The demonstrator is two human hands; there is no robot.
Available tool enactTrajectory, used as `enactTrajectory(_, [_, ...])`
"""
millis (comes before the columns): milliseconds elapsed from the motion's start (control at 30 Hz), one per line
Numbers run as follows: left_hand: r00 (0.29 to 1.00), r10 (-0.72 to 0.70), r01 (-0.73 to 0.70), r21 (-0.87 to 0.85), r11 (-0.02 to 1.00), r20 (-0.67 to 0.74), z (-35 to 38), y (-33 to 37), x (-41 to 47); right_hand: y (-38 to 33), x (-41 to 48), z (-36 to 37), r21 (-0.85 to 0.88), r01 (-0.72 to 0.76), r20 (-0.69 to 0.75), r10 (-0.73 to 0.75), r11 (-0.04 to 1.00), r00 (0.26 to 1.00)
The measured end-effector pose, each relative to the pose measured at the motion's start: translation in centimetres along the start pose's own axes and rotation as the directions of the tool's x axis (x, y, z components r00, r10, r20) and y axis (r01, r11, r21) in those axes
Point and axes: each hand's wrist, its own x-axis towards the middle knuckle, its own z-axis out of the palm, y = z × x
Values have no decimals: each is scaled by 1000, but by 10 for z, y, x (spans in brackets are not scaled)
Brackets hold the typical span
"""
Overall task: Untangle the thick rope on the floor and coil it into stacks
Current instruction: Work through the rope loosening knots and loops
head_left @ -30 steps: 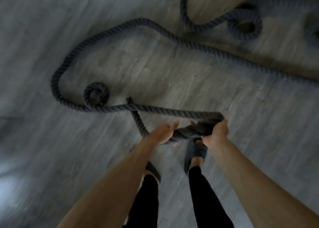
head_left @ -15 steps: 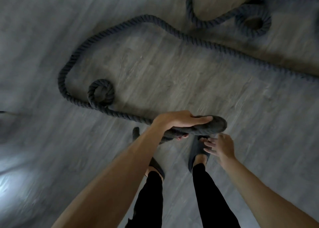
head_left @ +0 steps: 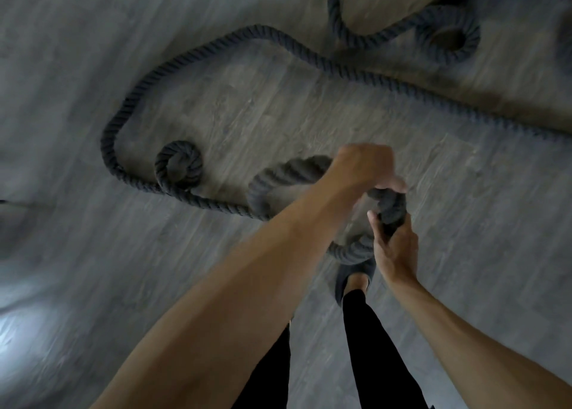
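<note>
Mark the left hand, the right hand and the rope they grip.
left hand (head_left: 362,168): head view, back of the hand.
right hand (head_left: 396,250): head view, back of the hand.
rope (head_left: 391,207): head view, the bend held between both hands.

To the right of your right hand (head_left: 394,250) the floor (head_left: 483,238) lies bare as far as the rope (head_left: 371,78), whose long run crosses slantwise from top centre to the right edge. Above your left hand (head_left: 362,168) you have more bare floor, fenced by that run and by the rope's wide bend on the left. Left of your left hand a raised bight (head_left: 278,176) stands in the way, and beyond it a small curl (head_left: 179,165) lies on the boards. A turn of rope passes under your left forearm, just above your shoe (head_left: 353,277). A coil (head_left: 447,37) sits at top right. The lower left floor is bare.
</note>
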Motion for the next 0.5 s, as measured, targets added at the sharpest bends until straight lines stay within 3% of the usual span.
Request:
enactTrajectory(100, [937,171,-139,124,983,-305,17,12,20,11,0,6,39,-147,-40,149,988,988])
enactTrajectory(200, [844,165,-168,42,985,-511,47,-5,28,14,6,9,63,-332,3,333,941,943])
enactTrajectory(267, [829,-42,-74,-184,980,-557,77,-33,23,11,15,11,98,-458,52,455,884,889])
enactTrajectory(333, [803,-392,231,-372,899,-449,114,-68,9,9,26,13,132,-586,125,573,799,810])
enactTrajectory(400, [628,-739,575,-493,653,-245,151,-104,-12,10,34,12,208,-710,215,677,673,704])
enactTrajectory(467, [362,-928,755,-612,237,88,188,-136,-35,20,38,9,327,-814,356,736,479,576])
enactTrajectory(500, [259,-918,728,-686,-19,301,206,-151,-44,27,36,6,361,-848,430,737,389,521])
